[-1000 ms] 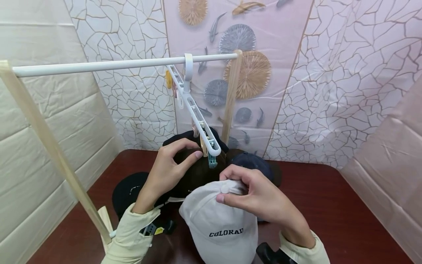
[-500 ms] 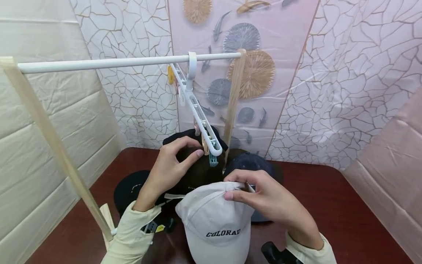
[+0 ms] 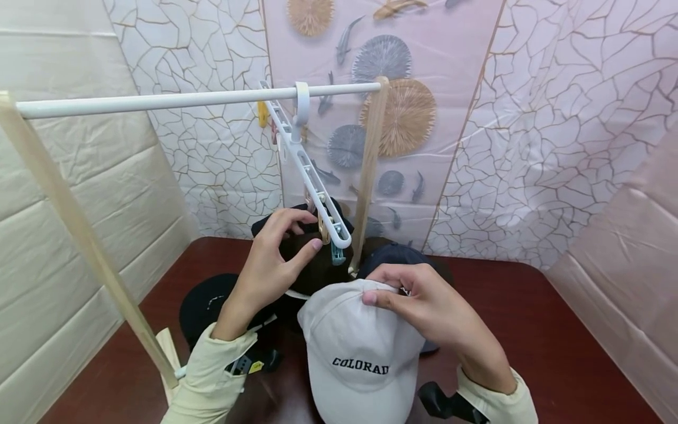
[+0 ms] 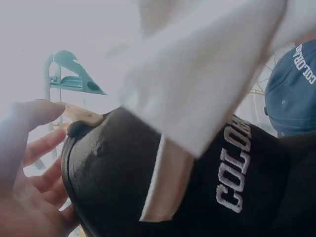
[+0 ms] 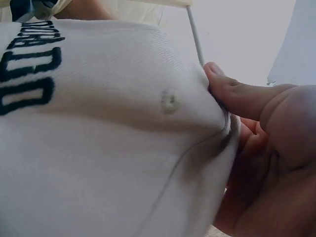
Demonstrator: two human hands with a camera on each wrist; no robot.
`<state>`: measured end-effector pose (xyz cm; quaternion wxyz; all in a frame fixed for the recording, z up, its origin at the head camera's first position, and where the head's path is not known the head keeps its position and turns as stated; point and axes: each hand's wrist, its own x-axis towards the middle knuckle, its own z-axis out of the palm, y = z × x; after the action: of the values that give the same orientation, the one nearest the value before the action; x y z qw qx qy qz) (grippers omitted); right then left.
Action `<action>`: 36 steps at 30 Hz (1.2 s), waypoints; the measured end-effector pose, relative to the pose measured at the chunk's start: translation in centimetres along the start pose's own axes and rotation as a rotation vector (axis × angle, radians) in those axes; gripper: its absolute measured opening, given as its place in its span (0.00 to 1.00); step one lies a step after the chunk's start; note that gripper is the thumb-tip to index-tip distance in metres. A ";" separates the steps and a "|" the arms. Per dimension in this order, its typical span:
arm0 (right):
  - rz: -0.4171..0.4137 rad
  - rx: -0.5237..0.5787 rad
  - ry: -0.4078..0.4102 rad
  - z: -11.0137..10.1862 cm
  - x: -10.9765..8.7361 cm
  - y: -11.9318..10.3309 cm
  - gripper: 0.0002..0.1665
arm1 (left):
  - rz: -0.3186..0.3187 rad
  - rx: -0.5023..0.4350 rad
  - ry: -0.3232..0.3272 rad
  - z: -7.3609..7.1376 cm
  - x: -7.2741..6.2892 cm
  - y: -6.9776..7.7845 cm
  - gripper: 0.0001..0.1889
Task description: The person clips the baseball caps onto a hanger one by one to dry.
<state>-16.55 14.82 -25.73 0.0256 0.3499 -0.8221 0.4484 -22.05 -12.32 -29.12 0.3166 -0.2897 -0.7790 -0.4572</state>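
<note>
In the head view my right hand (image 3: 431,306) pinches the crown of an off-white cap (image 3: 360,330) lettered "COLORAD". The right wrist view shows its thumb (image 5: 237,94) pressed on the bunched cloth. My left hand (image 3: 270,268) reaches under the near end of a white hanger (image 3: 307,168). Thumb and fingertips meet at a beige clothespin (image 4: 84,114) in the left wrist view. That clothespin sits at the edge of a dark cap (image 4: 118,163) with white lettering. A teal clothespin (image 3: 338,254) hangs free beside it.
The hanger hooks over a white rod (image 3: 201,101) held by wooden posts (image 3: 79,224). A black cap (image 3: 203,306) lies to the left on the red-brown table (image 3: 508,324). A navy cap (image 3: 397,256) is behind the off-white one. Yellow clip (image 3: 262,115) at the hanger's far end.
The hanger has tilted, its far end rising and its near end shifting left. My left thumb and forefinger have spread a little. The off-white cap has moved slightly right with my right hand.
</note>
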 end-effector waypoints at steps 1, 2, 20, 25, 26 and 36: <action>0.008 0.001 0.004 0.0 0.1 0.1 0.01 | 0.000 -0.004 0.002 0.0 0.0 0.0 0.18; 0.013 0.001 0.007 0.0 0.2 0.1 0.01 | -0.002 -0.008 0.002 0.0 -0.1 0.0 0.19; 0.042 -0.033 0.006 0.0 1.2 1.5 0.04 | 0.048 0.094 -0.042 0.3 -0.3 0.7 0.19; 0.028 -0.025 -0.002 0.0 1.1 1.9 0.05 | 0.060 0.120 -0.021 0.6 -0.3 0.9 0.20; 0.025 -0.025 -0.003 0.0 1.1 1.9 0.05 | 0.066 0.125 -0.018 0.6 -0.3 1.0 0.20; -0.006 -0.054 0.000 -0.1 1.0 1.9 0.06 | 0.051 0.138 0.005 0.4 -0.3 1.8 0.17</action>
<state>-18.50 14.99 -26.70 0.0364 0.3516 -0.8328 0.4259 -20.59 -11.26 -28.54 0.3494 -0.2856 -0.8003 -0.3948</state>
